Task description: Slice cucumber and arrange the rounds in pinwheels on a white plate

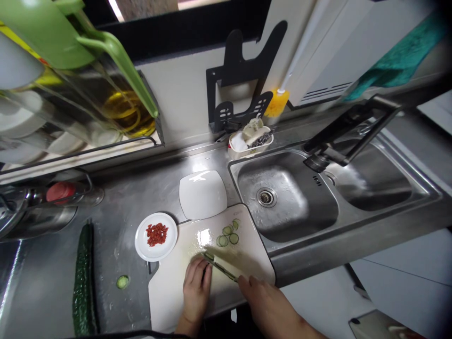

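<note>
My left hand (196, 287) lies curled on a white cutting board (169, 287), its fingers pressed on a piece of cucumber (209, 256) that is mostly hidden. My right hand (263, 301) grips the handle of a knife (226, 267) whose blade rests against the cucumber beside the left fingertips. Several thin cucumber slices (228, 234) lie on the far part of the board.
A small round plate of red bits (156, 236) and a square white plate (202, 194) sit beyond the board. A whole cucumber (83, 278) and one slice (122, 281) lie on the steel counter at left. A double sink (300, 202) with a black tap (348, 129) is at right.
</note>
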Motion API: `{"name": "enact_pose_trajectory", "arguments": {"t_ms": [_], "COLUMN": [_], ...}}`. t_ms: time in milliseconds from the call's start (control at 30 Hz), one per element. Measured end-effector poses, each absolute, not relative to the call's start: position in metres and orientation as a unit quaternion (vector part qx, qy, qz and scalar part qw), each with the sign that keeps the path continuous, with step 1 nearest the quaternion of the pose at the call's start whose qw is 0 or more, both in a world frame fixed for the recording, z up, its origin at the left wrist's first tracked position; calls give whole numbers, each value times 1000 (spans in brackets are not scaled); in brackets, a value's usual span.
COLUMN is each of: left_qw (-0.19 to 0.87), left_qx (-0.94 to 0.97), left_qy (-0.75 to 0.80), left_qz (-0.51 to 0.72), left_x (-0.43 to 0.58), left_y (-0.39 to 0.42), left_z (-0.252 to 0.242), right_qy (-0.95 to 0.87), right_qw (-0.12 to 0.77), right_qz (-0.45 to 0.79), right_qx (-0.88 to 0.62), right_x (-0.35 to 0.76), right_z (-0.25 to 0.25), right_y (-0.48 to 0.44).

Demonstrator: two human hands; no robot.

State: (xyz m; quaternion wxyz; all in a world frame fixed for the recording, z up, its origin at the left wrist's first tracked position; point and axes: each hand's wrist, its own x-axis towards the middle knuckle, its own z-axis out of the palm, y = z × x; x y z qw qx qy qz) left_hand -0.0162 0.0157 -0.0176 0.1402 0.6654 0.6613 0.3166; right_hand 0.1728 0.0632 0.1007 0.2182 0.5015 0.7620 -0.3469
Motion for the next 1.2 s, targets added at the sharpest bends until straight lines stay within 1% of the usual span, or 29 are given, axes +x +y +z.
{"name": "enact_pose_trajectory", "arguments": {"t_ms": [167,333,500,733,1100,1200], "left_qw": [150,148,139,142,127,119], "left_qx": [666,664,674,674,690,694], "left_qy": [661,664,654,652,641,638], "left_qz": [312,310,316,317,309,311], "left_x": [-17,-17,-17,-17,-19,-19], "left_y": [15,15,16,16,16,17], "left_z": [-19,-19,-19,-19,-22,-22], "right_qy": [754,750,746,766,759,761], "right_qw": [227,216,240,217,252,244], "right_qz": [-351,-358,-367,-354,-354,-352], "right_qx": [507,512,501,490,486,487], "right_x": [172,171,169,167,157,155], "right_z": [102,104,106,95,102,99], "right_y": [63,64,69,68,77,77]}}
